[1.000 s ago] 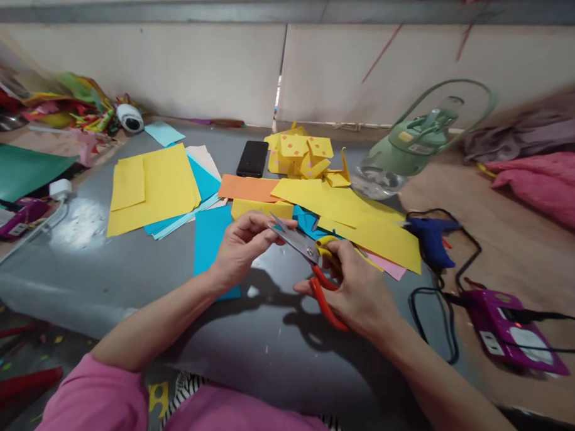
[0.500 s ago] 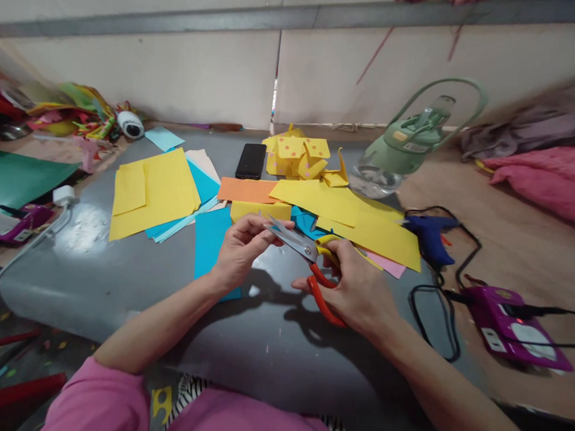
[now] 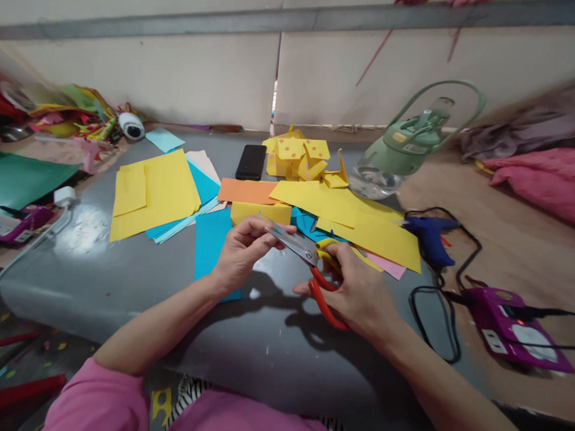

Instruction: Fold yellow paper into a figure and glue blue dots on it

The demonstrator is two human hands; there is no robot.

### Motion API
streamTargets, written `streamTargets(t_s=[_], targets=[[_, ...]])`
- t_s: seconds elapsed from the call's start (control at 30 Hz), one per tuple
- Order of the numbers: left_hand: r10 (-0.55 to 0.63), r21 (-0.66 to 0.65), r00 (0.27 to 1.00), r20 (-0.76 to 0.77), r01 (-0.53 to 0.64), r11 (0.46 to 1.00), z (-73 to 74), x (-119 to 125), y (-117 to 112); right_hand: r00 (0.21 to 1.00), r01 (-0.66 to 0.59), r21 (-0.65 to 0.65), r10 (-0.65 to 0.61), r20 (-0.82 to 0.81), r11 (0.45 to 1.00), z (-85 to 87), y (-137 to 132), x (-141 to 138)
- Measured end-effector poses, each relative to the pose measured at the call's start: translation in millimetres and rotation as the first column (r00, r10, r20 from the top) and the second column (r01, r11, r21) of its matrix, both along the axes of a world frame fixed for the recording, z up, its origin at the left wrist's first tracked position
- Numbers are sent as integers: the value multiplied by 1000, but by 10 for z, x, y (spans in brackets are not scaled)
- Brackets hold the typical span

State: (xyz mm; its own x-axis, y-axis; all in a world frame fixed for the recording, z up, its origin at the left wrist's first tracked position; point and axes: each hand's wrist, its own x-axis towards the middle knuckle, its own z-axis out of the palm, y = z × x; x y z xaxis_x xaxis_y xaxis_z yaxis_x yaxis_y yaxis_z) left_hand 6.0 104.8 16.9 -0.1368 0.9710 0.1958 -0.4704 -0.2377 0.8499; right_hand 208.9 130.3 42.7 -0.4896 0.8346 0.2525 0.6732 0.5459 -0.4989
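My right hand [image 3: 355, 293] grips a pair of scissors [image 3: 309, 266] with red and yellow handles, blades pointing up-left. My left hand [image 3: 242, 248] is pinched just at the blade tips; what its fingers hold is too small to make out. Both hands hover over the grey table [image 3: 125, 266]. Just behind them lie a blue sheet [image 3: 211, 238], a folded yellow piece [image 3: 262, 210], an orange sheet [image 3: 245, 189] and large yellow sheets [image 3: 358, 221].
A stack of yellow and blue paper [image 3: 156, 189] lies at left. A black phone [image 3: 251, 161], folded yellow shapes [image 3: 299, 156], a green water jug [image 3: 403, 150], a blue glue gun [image 3: 428, 236] with cables and a purple device [image 3: 514, 327] surround the hands.
Hardly anything differs: both hands stay together with the scissors at the left fingertips; the view shifted slightly.
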Motion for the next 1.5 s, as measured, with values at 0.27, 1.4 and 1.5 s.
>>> streamTargets(t_s=[0.27,1.4,1.5], targets=[[3,15,999,-38,-2,1000,-8,-4,4,1000,-20,33,20,-6,999,-1,0,24],[-37,-153,990,139,58,987,69,-22,26,982,20,-265,-68,-176,964,-6,82,61],[-12,-99,1000,27,15,995,59,-18,9,993,51,-123,-63,-98,991,-6,79,69]])
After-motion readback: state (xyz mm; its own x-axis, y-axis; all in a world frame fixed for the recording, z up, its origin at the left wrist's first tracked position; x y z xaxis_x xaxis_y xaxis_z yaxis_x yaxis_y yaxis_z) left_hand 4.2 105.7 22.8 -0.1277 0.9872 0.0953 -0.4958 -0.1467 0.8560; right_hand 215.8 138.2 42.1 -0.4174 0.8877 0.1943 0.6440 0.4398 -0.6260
